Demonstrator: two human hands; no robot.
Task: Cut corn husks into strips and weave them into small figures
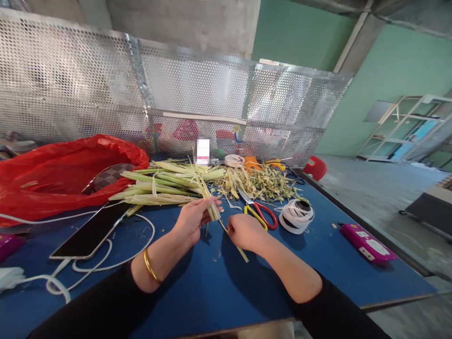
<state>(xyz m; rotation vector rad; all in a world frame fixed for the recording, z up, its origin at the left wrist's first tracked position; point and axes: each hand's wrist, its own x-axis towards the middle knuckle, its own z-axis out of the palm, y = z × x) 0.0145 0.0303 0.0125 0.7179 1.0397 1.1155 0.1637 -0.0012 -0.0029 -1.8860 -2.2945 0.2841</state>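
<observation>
My left hand (pixel 192 219), with a gold bangle at the wrist, is closed around a pale green-yellow plant stalk (pixel 213 212) with long thin ends pointing away. Just to its right my right hand (pixel 245 231) makes a fist around a thin, flat strip (pixel 243 254), one end of which hangs below the fist. The strip's other end runs toward the stalk's cut end; whether it is still joined there I cannot tell. Behind my left hand lies a pile of similar stalks (pixel 162 181). Scissors (pixel 261 214) with red and yellow handles rest beyond my right hand.
A heap of yellowish trimmings (pixel 268 183) lies at the back right, near a ball of white cord (pixel 296 216). On the left are a red plastic bag (pixel 70 165), a dark phone (pixel 90 233) and white cables. A purple packet (pixel 368 242) sits at the right. Perforated metal panels (pixel 197 84) border the back.
</observation>
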